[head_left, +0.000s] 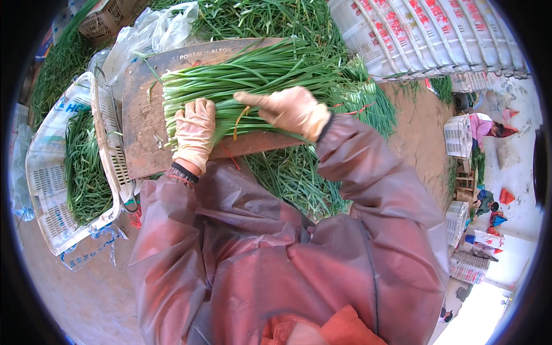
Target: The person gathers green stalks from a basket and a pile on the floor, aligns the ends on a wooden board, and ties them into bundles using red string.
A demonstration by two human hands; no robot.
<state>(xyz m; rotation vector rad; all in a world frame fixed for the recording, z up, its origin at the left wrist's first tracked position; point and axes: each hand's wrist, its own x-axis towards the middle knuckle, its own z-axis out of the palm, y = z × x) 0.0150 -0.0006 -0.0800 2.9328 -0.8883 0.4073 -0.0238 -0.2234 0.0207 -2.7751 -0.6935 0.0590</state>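
Observation:
A thick layer of long green stalks with pale cut ends (258,77) lies across a brown board (142,112). My left hand (195,129), in a pale rubber glove, rests on the stalks near their pale ends, fingers together; whether it grips any is unclear. My gloved right hand (289,110) is over the leafy middle, its index finger stretched out to the left and its other fingers curled. A yellow tie (240,123) lies on the stalks between my hands. Bundles with red ties (364,101) are at the board's right end.
A white plastic crate (47,172) holding greens (86,172) stands left of the board. Loose greens (297,177) lie below it and more heap beyond. Clear plastic bags (146,34) are at the upper left, stacked white crates (414,34) at the upper right. People (481,129) work far right.

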